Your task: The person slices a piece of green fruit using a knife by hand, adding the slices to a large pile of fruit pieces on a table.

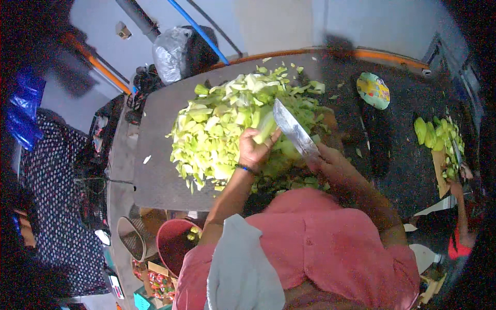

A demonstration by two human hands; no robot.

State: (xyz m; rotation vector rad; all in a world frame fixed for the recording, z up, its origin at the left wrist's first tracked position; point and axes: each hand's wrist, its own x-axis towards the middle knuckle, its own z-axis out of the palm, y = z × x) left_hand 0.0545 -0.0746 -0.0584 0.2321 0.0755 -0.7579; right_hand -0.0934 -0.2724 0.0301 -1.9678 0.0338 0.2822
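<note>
My left hand (254, 150) grips a pale green vegetable piece (266, 127), thumb on one side and fingers on the other. In my right hand (324, 161) is the handle of a broad-bladed knife (294, 130). The blade points up and to the left, its side close to the held piece; I cannot tell whether they touch. A large heap of cut green vegetable pieces (213, 135) spreads over the table under and beyond both hands. At the heap's right edge, part of a brown wooden board (332, 122) shows in shadow.
The dark table (155, 155) has rounded corners. At right lie a patterned oval mat (372, 90) and whole green vegetables (430, 133), where another person's hand (466, 170) works. A red bucket (170, 240) and a woven basket (131, 238) stand below left. A plastic bag (170, 54) sits beyond.
</note>
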